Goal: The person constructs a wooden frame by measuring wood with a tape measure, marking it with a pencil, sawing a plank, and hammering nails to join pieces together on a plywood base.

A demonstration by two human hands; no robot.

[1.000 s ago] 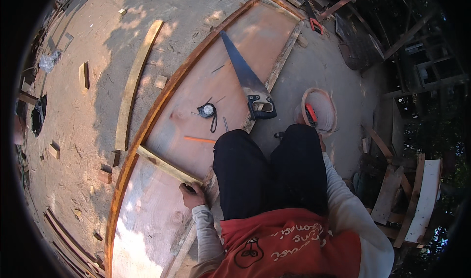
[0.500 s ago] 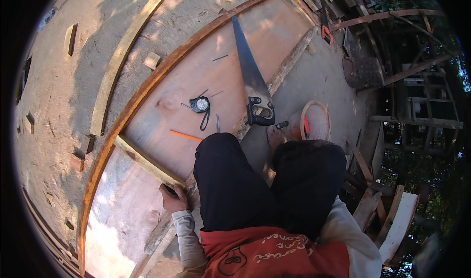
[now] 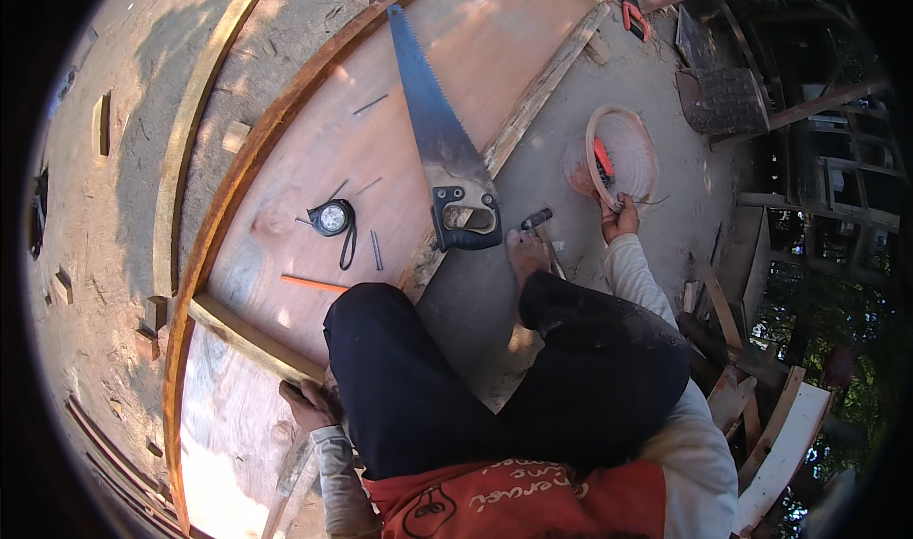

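My left hand [image 3: 309, 406] is closed at the near end of a short wooden crosspiece [image 3: 249, 337], which lies across a plywood panel [image 3: 276, 225]. At the right, my right hand [image 3: 620, 219] has its fingers curled over the near rim of a pinkish bucket [image 3: 637, 130]. Inside the bucket lie a red object [image 3: 603, 156] and dark bits too small to name. On the panel rest a handsaw [image 3: 439, 130], a tape measure [image 3: 333, 218], an orange pencil [image 3: 314, 282] and several nails [image 3: 377, 251]. The saw's handle overhangs the panel's near edge.
A curved brown beam [image 3: 245, 158] borders the panel's far side. Beyond it, a second curved beam [image 3: 190, 149] and small wood blocks [image 3: 236, 137] lie on the ground. A hammer [image 3: 537, 219] lies by my bare foot [image 3: 526, 254]. A log stump [image 3: 723, 101] stands at the right.
My right hand has come into view and reached the bucket's rim. My right knee has swung outward. My left hand stays at the crosspiece's end; the whole view has shifted slightly.
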